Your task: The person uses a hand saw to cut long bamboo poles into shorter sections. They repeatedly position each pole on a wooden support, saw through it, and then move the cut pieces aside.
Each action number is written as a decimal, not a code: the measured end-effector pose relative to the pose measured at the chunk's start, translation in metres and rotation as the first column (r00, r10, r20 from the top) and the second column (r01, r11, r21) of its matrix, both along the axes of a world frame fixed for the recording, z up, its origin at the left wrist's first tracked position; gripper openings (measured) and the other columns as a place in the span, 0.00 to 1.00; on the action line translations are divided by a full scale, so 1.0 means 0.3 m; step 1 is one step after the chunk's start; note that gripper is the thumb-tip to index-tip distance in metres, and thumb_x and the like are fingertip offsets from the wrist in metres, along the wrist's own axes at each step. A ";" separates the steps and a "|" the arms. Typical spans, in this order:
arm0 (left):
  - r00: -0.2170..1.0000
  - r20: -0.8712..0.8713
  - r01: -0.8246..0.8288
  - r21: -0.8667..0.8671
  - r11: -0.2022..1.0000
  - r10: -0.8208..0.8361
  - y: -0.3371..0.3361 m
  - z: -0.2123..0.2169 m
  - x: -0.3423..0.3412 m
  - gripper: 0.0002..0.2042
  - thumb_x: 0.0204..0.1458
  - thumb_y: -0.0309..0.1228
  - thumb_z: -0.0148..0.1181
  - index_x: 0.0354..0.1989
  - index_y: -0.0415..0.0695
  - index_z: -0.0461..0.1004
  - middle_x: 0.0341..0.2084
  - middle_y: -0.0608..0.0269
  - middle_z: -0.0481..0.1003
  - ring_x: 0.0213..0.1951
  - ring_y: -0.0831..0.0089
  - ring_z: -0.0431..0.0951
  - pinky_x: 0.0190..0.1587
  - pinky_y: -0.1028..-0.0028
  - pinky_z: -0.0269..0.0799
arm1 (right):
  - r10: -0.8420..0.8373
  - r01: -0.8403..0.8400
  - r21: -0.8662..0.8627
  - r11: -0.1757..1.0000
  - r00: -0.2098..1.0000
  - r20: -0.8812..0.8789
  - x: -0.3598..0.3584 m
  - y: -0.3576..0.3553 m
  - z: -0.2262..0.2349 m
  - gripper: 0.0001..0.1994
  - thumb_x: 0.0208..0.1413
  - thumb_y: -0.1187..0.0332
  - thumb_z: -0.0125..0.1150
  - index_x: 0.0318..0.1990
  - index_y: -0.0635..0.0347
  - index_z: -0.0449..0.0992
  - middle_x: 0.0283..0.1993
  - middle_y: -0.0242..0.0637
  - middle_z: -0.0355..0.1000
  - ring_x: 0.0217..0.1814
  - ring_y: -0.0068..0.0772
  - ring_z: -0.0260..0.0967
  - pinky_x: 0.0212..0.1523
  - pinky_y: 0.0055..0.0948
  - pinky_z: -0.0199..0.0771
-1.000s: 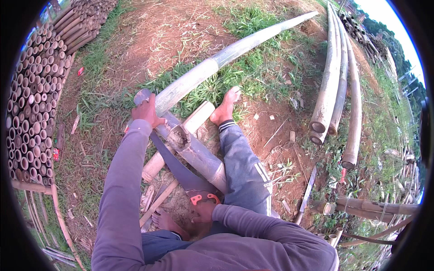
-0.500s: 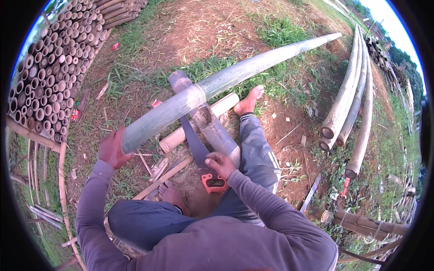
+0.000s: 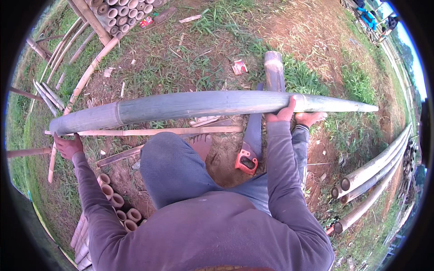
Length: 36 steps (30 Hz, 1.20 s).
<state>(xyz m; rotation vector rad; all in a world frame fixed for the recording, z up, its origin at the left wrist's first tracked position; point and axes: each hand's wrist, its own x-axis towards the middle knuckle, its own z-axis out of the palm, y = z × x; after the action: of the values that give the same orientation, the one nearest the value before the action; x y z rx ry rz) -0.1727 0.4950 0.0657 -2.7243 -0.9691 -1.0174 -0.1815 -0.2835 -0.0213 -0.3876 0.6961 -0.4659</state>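
A long grey-green bamboo pole (image 3: 194, 107) spans the ground (image 3: 343, 140) crosswise in front of the person, its thick end to the left, its thin end to the right. The right hand (image 3: 281, 113) is curled round its underside, thumb up against the near face, fingers hidden. The left hand (image 3: 70, 145) is half curled at the thick end, fingertips touching it from below; whether it grips cannot be told. The pole passes above a short bamboo log (image 3: 274, 74) and a saw (image 3: 254, 137) with an orange handle; contact with the log is unclear. A pale bamboo strip (image 3: 181, 131) runs just nearer the person. Beyond the pole lies a red wrapper (image 3: 239, 67). Cut tubes (image 3: 118, 201) are bunched beside the left forearm; more ends are stacked at the ground's far left. On its right side, several poles (image 3: 373, 169) lie together.
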 end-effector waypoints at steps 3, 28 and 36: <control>0.852 0.493 0.523 -0.789 0.323 -0.174 -0.216 -0.459 -0.111 0.50 0.54 0.43 0.76 0.79 0.40 0.51 0.75 0.38 0.57 0.71 0.51 0.65 0.67 0.57 0.70 | 0.235 -0.239 0.038 0.970 0.969 0.081 0.039 0.398 0.044 0.38 0.62 0.40 0.65 0.74 0.45 0.63 0.73 0.42 0.67 0.74 0.52 0.64 0.74 0.70 0.60; 0.734 0.498 0.617 -0.773 -0.148 0.461 -0.280 -0.296 0.566 0.45 0.54 0.61 0.67 0.73 0.44 0.63 0.63 0.52 0.75 0.62 0.52 0.76 0.66 0.41 0.67 | 0.060 -0.124 -0.266 -0.956 0.805 -0.591 0.240 0.228 0.041 0.46 0.31 0.56 0.86 0.64 0.50 0.72 0.55 0.35 0.78 0.58 0.45 0.76 0.68 0.56 0.60; 0.881 -0.281 -0.472 -0.505 0.722 0.380 -0.401 -0.679 0.187 0.44 0.51 0.52 0.76 0.69 0.35 0.67 0.55 0.37 0.80 0.62 0.50 0.80 0.69 0.58 0.72 | -0.105 -0.171 -0.010 -0.985 0.652 -0.751 0.318 0.701 -0.006 0.45 0.42 0.48 0.82 0.68 0.52 0.69 0.56 0.35 0.77 0.61 0.43 0.73 0.75 0.63 0.54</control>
<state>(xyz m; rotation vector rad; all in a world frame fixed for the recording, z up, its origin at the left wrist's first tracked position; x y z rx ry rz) -0.1165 0.3747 -0.1381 -2.6838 -2.0178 -0.4610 -0.0863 -0.0732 -0.0230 -3.2029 -0.6550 0.2225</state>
